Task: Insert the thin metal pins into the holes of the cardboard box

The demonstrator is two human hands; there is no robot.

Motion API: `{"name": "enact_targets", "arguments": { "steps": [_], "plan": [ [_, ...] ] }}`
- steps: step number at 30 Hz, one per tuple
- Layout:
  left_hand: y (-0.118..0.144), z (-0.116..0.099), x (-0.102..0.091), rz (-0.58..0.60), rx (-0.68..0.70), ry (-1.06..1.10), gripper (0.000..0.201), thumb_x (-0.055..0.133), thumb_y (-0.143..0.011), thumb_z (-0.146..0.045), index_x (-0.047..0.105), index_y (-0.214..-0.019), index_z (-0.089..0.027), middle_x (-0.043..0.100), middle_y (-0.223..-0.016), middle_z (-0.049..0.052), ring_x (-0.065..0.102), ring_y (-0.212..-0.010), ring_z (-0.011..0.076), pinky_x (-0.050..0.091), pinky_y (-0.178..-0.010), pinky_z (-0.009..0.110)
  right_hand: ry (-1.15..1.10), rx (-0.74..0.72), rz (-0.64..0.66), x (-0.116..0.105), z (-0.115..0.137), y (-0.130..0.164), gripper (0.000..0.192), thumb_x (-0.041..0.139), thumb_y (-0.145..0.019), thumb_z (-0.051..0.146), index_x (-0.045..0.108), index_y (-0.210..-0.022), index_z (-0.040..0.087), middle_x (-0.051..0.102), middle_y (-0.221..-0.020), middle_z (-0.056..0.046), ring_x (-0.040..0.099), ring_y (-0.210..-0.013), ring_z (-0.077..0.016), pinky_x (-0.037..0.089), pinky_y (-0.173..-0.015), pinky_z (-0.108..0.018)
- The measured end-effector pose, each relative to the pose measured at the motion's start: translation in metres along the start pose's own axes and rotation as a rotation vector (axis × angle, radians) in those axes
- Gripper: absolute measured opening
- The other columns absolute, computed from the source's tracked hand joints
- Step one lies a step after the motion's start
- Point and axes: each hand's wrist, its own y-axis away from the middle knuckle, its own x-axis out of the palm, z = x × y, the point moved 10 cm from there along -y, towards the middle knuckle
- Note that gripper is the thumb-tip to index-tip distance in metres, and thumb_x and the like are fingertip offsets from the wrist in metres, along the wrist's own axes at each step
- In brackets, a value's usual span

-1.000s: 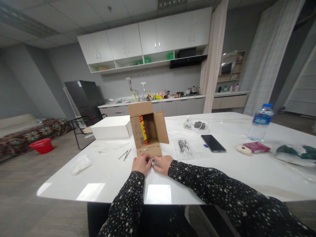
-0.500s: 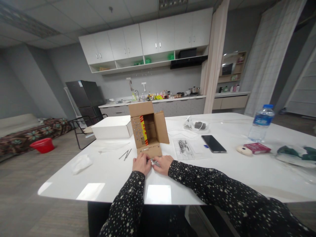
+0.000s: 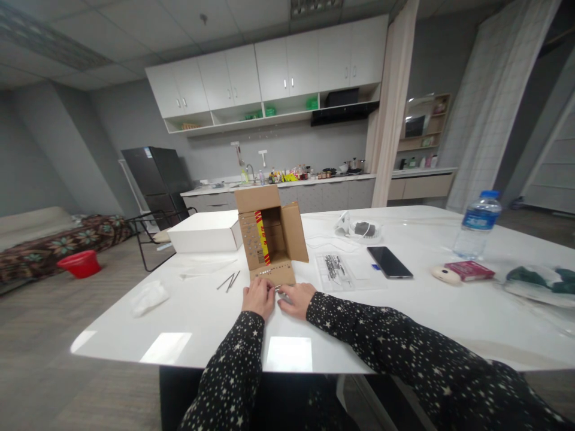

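Observation:
An open cardboard box (image 3: 275,227) stands in front of me, its opening facing me and its lower flap (image 3: 284,275) lying on the table. Small silver pieces stand in rows on that flap and on the left flap. My left hand (image 3: 259,297) rests at the lower flap's front edge, its fingers bent and close together; what they grip is hidden. Close beside it, my right hand (image 3: 296,299) pinches a small shiny metal piece (image 3: 278,287) between thumb and finger. To the left lie a few thin metal rods (image 3: 229,281). At the right, a clear plastic case (image 3: 345,282) holds many small metal pieces.
A long white box (image 3: 204,232) is behind left on the white table (image 3: 202,335). Crumpled white plastic (image 3: 150,298) lies at left. To the right are a phone (image 3: 390,262), a maroon box (image 3: 469,270), a water bottle (image 3: 477,224) and a white corded item (image 3: 357,227).
Both hands stay at the flap's front edge with hardly any movement. The view has shifted very slightly.

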Motion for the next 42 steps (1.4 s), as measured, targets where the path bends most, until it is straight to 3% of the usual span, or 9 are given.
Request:
{"name": "enact_targets", "arguments": {
  "steps": [8, 17, 29, 42],
  "plan": [
    [-0.004, 0.009, -0.003, -0.06, -0.017, 0.104, 0.016, 0.039, -0.09, -0.028, 0.053, -0.094, -0.02, 0.063, -0.102, 0.007, 0.056, -0.102, 0.0227, 0.038, -0.086, 0.04, 0.023, 0.021, 0.007, 0.006, -0.003, -0.003, 0.038, 0.04, -0.086, 0.047, 0.059, -0.112, 0.026, 0.07, -0.095, -0.006, 0.065, -0.083, -0.022, 0.042, -0.069, -0.03],
    [-0.004, 0.015, -0.025, -0.289, 0.033, 0.248, 0.012, 0.046, -0.084, -0.024, 0.057, -0.089, -0.02, 0.064, -0.088, 0.004, 0.06, -0.082, 0.0173, 0.045, -0.078, 0.033, 0.038, -0.008, 0.004, 0.005, -0.001, -0.002, 0.038, 0.039, -0.087, 0.046, 0.059, -0.112, 0.025, 0.07, -0.093, -0.008, 0.065, -0.083, -0.0228, 0.041, -0.067, -0.03],
    [0.002, 0.017, -0.043, -0.461, 0.08, 0.324, 0.017, 0.049, -0.083, -0.026, 0.062, -0.09, -0.018, 0.063, -0.078, 0.002, 0.055, -0.063, 0.0131, 0.044, -0.067, 0.028, 0.051, -0.001, 0.008, 0.012, -0.003, -0.006, 0.038, 0.039, -0.087, 0.047, 0.058, -0.112, 0.025, 0.07, -0.094, -0.007, 0.064, -0.083, -0.0223, 0.041, -0.069, -0.029],
    [0.003, 0.008, -0.048, -0.51, 0.134, 0.254, 0.017, 0.049, -0.084, -0.023, 0.063, -0.093, -0.019, 0.064, -0.081, 0.002, 0.055, -0.063, 0.0128, 0.042, -0.069, 0.029, 0.041, -0.035, -0.017, 0.002, 0.002, -0.001, 0.036, 0.039, -0.087, 0.045, 0.058, -0.11, 0.025, 0.069, -0.095, -0.006, 0.065, -0.083, -0.0217, 0.04, -0.067, -0.029]
  ]
}}
